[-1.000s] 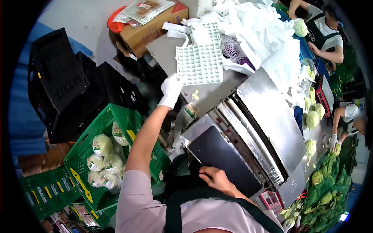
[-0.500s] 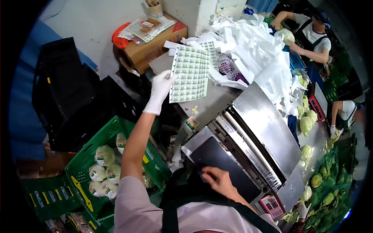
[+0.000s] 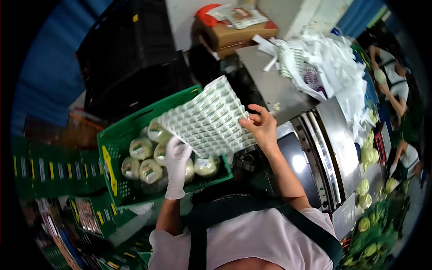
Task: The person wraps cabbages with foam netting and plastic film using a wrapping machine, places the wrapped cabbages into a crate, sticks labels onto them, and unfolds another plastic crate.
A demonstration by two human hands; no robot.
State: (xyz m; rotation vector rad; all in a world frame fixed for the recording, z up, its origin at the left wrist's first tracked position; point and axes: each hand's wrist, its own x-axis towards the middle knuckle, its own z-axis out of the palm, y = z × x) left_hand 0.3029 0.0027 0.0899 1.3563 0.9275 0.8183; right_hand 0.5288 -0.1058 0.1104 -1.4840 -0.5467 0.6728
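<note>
A white sheet of small green-printed labels [image 3: 211, 119] is held up at a slant over the green crate [image 3: 164, 105]. My left hand [image 3: 177, 162], in a white glove, grips the sheet's lower left edge. At the sheet's right edge is my bare right hand [image 3: 262, 130], thumb and finger pinched on it; whether a single label is between them I cannot tell. Below the sheet, several wrapped cabbages [image 3: 141, 148] with labels on them lie in the crate. The sheet and my left hand hide part of them.
To the right stands a metal wrapping machine [image 3: 335, 135] with a dark plate [image 3: 297, 164]. White strips [image 3: 328, 58] and another label sheet [image 3: 291, 60] lie on the metal table [image 3: 265, 85]. Black crates [image 3: 130, 54] stand behind the green one. Two other people work at the far right.
My view has turned left. The label sheet has gone from above the metal table to above the green crate. My right hand has left the machine's dark plate and come up to the sheet.
</note>
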